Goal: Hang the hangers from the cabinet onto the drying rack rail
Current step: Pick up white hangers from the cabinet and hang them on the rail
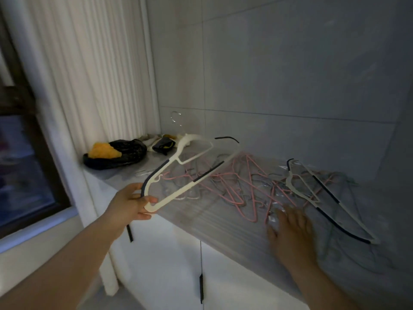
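We grip one end of a white hanger in our left hand above the cabinet top; our blurred right hand lies flat on tangled pink hangers.

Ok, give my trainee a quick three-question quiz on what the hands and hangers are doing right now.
1. True or false: the left hand grips a cream hanger by one shoulder end.
2. The right hand is over: A) the black bag, B) the pile of pink and grey wire hangers, C) a cabinet door handle.
3. How many cream hangers with dark grip strips are in view?
Key: 1 true; 2 B; 3 two: one held, a second cream hanger lying on the cabinet top.
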Tool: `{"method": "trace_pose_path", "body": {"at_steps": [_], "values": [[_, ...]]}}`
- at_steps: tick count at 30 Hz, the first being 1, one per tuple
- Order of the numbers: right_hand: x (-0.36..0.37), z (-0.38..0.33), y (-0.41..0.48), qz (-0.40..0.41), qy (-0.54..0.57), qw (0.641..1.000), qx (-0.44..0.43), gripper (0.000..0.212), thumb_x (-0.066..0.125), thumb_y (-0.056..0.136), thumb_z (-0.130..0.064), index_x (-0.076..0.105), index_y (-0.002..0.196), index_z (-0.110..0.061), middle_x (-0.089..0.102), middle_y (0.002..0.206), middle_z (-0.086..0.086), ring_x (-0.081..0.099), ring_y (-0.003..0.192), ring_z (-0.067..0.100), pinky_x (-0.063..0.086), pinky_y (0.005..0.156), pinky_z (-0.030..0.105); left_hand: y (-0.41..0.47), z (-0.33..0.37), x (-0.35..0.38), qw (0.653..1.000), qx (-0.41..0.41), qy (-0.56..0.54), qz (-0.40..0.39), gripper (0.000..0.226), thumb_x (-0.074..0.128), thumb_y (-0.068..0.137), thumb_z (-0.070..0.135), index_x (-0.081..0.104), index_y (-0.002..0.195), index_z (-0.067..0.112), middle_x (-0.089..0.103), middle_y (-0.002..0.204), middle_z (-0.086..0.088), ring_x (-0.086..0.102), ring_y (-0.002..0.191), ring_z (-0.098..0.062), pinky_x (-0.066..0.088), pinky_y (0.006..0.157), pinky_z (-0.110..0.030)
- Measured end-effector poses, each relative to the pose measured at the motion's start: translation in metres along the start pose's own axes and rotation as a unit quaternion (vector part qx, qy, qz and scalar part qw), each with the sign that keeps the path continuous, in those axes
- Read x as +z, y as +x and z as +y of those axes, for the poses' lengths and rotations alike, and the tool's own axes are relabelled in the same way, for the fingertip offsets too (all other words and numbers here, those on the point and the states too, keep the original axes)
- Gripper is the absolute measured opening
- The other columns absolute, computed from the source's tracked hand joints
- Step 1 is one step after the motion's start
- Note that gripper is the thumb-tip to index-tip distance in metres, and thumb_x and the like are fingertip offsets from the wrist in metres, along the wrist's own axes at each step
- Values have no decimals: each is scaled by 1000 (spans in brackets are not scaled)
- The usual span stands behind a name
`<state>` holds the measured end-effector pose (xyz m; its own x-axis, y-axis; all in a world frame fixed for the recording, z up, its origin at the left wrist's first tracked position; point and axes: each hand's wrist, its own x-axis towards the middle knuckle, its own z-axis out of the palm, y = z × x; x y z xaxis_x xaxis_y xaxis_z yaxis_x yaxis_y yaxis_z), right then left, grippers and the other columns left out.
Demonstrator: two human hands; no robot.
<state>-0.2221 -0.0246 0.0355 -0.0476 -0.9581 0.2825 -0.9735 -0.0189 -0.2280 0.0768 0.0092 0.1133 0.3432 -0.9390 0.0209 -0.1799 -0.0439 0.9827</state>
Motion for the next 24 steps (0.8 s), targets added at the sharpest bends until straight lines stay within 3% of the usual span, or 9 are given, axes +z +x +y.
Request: {"method": "trace_pose_path", "body": {"at_steps": [2, 5, 8, 11, 14, 17, 20, 22, 24], "values": [[-10, -22, 7, 27, 69, 997, -38, 51, 43, 93, -33, 37, 140, -12, 29, 151, 12, 21, 140, 33, 15, 116, 48, -20, 5, -20, 1000, 11, 0, 6, 19, 48, 89, -7, 50, 95, 11, 65, 69, -6, 64, 41, -15, 50, 37, -16], [-41, -55, 14, 68, 177, 978, -92, 57, 53, 91, -25, 34, 141, -6, 26, 151, 15, 22, 140, 33, 18, 115, 44, -58, 10, -46, 1000, 11, 8, 10, 24, 44, 90, -8, 52, 89, 14, 70, 61, -1, 65, 42, -13, 52, 39, -19], [-71, -68, 10, 82, 189, 967, -150, 65, 54, 90, -26, 23, 144, -8, 19, 154, 12, 15, 142, 28, 11, 116, 38, -108, 10, -61, 999, 12, 27, 15, 28, 43, 90, -8, 55, 86, 17, 71, 55, 5, 67, 45, -13, 52, 40, -19], [-84, -67, -6, 85, 164, 964, -192, 65, 59, 87, -23, 29, 142, -6, 32, 148, 14, 23, 139, 30, 10, 115, 42, -167, 6, -68, 997, 8, 49, 52, 29, 45, 89, -7, 57, 86, 19, 72, 58, 8, 67, 47, -12, 51, 40, -18], [-87, -65, -29, 92, 150, 951, -253, 38, 65, 81, -10, 58, 117, 1, 60, 116, 25, 52, 115, 38, 27, 105, 50, -230, -2, -75, 992, -20, 68, 101, 27, 47, 90, -4, 57, 87, 21, 72, 61, 8, 69, 54, -15, 52, 43, -18], [-95, -75, -59, 26, 148, 931, -334, 17, 55, 85, -5, 63, 98, 2, 66, 98, 23, 61, 93, 37, 44, 78, 38, -292, -10, -81, 980, -46, 87, 175, 27, 45, 92, -2, 55, 84, 21, 66, 75, 5, 62, 69, -11, 53, 51, -18], [-99, -100, -98, -31, 148, 897, -415, 18, 46, 90, -8, 62, 98, -4, 63, 97, 16, 57, 92, 30, 31, 65, 31, -352, -12, -87, 960, -67, 155, 222, 24, 45, 93, 4, 55, 78, 19, 61, 76, 5, 63, 58, -1, 43, 54, -6], [-103, -125, -133, -55, 154, 861, -482, 23, 44, 91, -7, 53, 72, -16, 51, 73, 4, 50, 82, 22, 22, 63, 27, -388, -10, -91, 949, -83, 187, 241, 23, 47, 92, 4, 55, 77, 19, 62, 77, 2, 62, 57, 0, 43, 51, -3], [-112, -153, -171, -90, 129, 825, -543, 34, 40, 93, -11, 40, 63, -26, 41, 67, -8, 45, 82, 17, 20, 65, 26, -421, -7, -96, 938, -100, 210, 255, 22, 47, 92, 2, 55, 80, 18, 60, 78, 2, 59, 64, -5, 43, 51, -1]]}}
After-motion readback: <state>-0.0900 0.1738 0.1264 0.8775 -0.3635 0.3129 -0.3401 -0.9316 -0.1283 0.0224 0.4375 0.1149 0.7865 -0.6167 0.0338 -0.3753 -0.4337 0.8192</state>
